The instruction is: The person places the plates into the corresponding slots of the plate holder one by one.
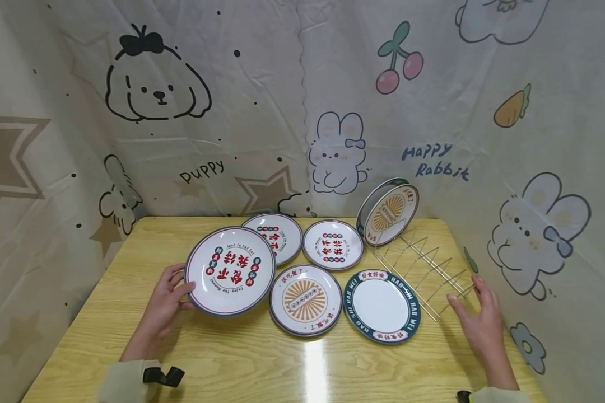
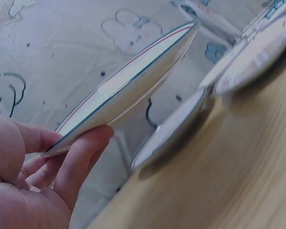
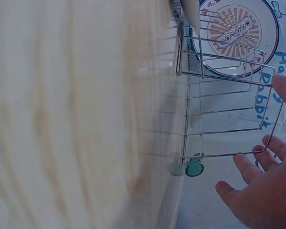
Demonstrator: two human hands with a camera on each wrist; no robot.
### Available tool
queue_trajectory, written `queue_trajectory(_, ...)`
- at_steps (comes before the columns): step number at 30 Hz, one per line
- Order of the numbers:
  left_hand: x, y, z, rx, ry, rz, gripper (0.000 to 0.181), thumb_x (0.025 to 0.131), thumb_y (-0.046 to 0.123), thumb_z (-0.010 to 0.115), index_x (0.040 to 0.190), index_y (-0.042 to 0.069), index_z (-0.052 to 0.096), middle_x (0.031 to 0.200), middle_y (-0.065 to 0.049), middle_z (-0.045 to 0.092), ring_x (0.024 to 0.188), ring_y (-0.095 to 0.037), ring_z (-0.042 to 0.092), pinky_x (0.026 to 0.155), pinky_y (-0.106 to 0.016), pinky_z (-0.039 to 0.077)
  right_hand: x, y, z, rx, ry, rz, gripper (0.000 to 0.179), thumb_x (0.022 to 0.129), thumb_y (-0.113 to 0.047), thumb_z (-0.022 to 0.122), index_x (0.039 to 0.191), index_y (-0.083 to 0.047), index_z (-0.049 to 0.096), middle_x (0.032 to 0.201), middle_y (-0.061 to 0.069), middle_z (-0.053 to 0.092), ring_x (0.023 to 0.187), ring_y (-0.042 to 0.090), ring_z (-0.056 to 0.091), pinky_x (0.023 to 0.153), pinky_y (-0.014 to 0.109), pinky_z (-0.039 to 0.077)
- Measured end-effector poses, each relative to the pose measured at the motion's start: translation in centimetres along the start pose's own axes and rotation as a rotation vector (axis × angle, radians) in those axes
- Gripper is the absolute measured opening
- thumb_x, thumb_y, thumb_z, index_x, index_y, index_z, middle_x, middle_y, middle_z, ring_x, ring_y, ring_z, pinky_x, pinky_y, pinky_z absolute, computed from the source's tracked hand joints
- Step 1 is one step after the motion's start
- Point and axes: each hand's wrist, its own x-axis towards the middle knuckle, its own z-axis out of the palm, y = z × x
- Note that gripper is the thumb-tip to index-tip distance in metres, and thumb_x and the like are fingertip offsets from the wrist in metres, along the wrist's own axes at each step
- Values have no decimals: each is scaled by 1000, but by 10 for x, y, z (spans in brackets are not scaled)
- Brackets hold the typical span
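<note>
Pinching, item one: left grip [image 1: 164,298], thumb over the rim and fingers beneath, on one round red-lettered plate [image 1: 230,271] with dark edge line; raised above the left part of the counter [image 1: 222,361], face tipped toward the head camera.

Item two: right grip [image 1: 479,316], fingers spread, thumb apart, no plate in it; placed about the near-right end of the wire rack [image 1: 432,262]; whether the fingertips touch the end wires, cannot tell.

Item three: the rack, right side of counter; long axis slanting from far left to near right; at its far end, one standing sunburst plate [image 1: 393,214], leaning, before one partly hidden plate [image 1: 366,207].

Item four, lying on the counter: back-left plate [image 1: 284,238], partly behind the raised one; back-middle plate [image 1: 334,244]; front sunburst plate [image 1: 305,300]; green-rimmed plate [image 1: 382,307], just beside the rack.

Governing relation, as judged: the raised plate extends rightward from the left grip, the rack lying farther right, past the lying plates; the right grip is nearer the rack, the left alone has the plate. Plate round, without long axis; in the left wrist view its disc shows nearly edge-on, slanting upward from the fingers, well off the rack's line
</note>
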Motion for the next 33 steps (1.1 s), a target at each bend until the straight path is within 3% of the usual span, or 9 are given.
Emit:
queue_trajectory(6, 2, 8, 28, -35, -30, 49, 58, 104, 5, 59, 155, 5, 31, 132, 7, 54, 87, -8, 69, 61, -27, 64, 0, 0, -1, 5, -5, 10, 85, 102, -41, 64, 166, -14, 17, 171, 23, 14, 151, 53, 26, 119, 76, 22)
queue_trajectory(16, 9, 16, 74, -131, -96, 89, 59, 99, -6, 57, 149, 11, 31, 129, -4, 52, 86, -12, 69, 61, -28, 65, 2, 2, -2, 12, -12, 0, 85, 102, -42, 64, 167, -15, 15, 172, 22, 11, 151, 54, 25, 118, 79, 21)
queue_trajectory(24, 14, 21, 107, -152, -131, 105, 62, 97, -9, 57, 149, 11, 30, 138, -14, 47, 84, -14, 71, 58, -26, 64, 0, 0, 0, 6, -8, -4, 85, 102, -40, 65, 167, -15, 16, 171, 22, 13, 150, 53, 26, 118, 78, 22)
queue_trajectory(33, 24, 23, 144, -125, -99, 119, 63, 95, -10, 57, 147, 17, 34, 141, -13, 48, 96, -17, 67, 55, -26, 62, 1, 0, 0, -8, 0, -11, 85, 102, -39, 65, 166, -13, 16, 171, 23, 14, 150, 54, 27, 120, 76, 22)
